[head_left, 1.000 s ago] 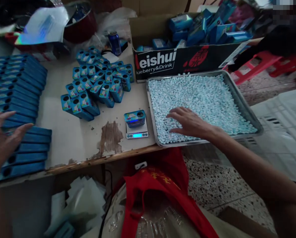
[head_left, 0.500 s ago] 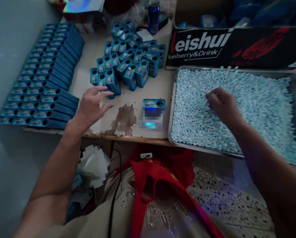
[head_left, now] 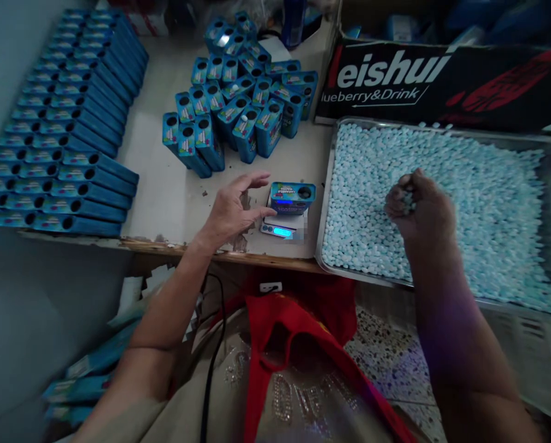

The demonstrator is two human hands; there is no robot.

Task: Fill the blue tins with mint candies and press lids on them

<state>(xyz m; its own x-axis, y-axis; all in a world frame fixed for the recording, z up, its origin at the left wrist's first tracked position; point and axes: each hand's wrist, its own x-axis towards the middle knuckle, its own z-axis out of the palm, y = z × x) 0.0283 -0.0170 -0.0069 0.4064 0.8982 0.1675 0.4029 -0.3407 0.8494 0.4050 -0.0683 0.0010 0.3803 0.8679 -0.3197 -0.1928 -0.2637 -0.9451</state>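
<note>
A blue tin [head_left: 292, 195] with a round dark hole in its top stands on a small scale [head_left: 282, 230] with a lit display, near the table's front edge. My left hand [head_left: 238, 206] is just left of this tin, its thumb and fingers spread apart with nothing between them. Over the metal tray [head_left: 320, 246] of pale blue candies [head_left: 362, 184], my right hand [head_left: 418, 203] is turned partly up, with fingers curled round a small heap of candies [head_left: 407, 195].
Several loose blue tins [head_left: 245, 132] stand in a cluster behind the scale. Long rows of tins [head_left: 67, 141] fill the table's left side. A black printed box [head_left: 441, 86] stands behind the tray, and a dark blue can [head_left: 293, 24] is at the back.
My left hand has moved right from beside the clustered tins to the tin on the scale. My right hand has turned up and closed round some candies. The view has shifted slightly.
</note>
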